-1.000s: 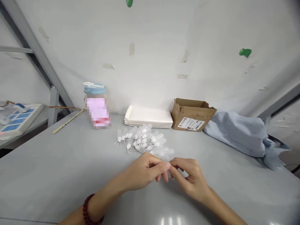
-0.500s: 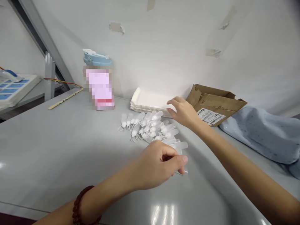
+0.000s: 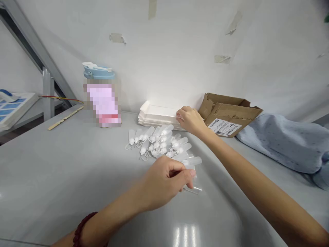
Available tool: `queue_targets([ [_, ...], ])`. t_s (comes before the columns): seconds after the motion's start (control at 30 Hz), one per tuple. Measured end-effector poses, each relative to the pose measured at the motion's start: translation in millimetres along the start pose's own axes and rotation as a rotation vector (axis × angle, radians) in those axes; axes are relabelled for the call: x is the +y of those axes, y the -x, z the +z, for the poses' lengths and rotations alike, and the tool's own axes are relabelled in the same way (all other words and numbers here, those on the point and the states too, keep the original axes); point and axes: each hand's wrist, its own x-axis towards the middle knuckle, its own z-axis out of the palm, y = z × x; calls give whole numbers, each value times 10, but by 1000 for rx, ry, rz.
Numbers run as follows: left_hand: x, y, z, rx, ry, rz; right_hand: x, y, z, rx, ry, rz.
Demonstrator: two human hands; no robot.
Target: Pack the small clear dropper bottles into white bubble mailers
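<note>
At the back of the table lies a stack of white folded paper boxes. My right hand reaches to its right end, thumb and fingers pinched on the top box, whose left end stands slightly raised. In front of the stack is a pile of small translucent squeeze bottles with white caps and thin loops. My left hand is closed just in front of the pile, thumb against curled fingers. A clear plastic piece shows beneath and beyond its fingertips; whether the fingers grip it is hidden.
An open cardboard box with a label stands right of the stack, beside a blue-grey cloth. At the back left stand a blue-lidded container, partly blurred, and a thin wooden strip. A white wall rises behind.
My right hand's fingers have closed from a looser spread onto the top paper box. The whole view has shifted slightly; my left hand keeps its pose before the bottles.
</note>
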Motion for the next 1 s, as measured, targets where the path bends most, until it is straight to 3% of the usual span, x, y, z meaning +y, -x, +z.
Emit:
queue_targets([
  [0.13,-25,-50,-13,60,46,-9,-38,55,-53,85,26,5],
  [0.2,-32,-78,-52,240,178,37,-87,129,-140,145,29,-6],
  [0.3,-19,-100,-205,618,504,136,-157,358,-301,290,12,-107],
  [0.37,0,-92,-351,734,672,160,-179,592,-390,382,-19,-174],
  [0.43,12,-70,-479,701,707,171,-177,863,-452,450,-48,-207],
  [0.53,8,-43,-532,561,530,140,-143,1254,-514,474,-25,-239],
  [0.63,-4,-41,-416,359,340,56,-112,1516,-574,511,-24,-188],
  [0.73,-8,-44,-265,194,272,8,-98,1615,-631,520,-35,-103],
  [0.87,-15,-46,-178,90,278,32,-111,1612,-696,323,-180,-37],
  [1.0,-24,-63,-134,20,258,61,-205,1610,-771,84,-268,-71],
])
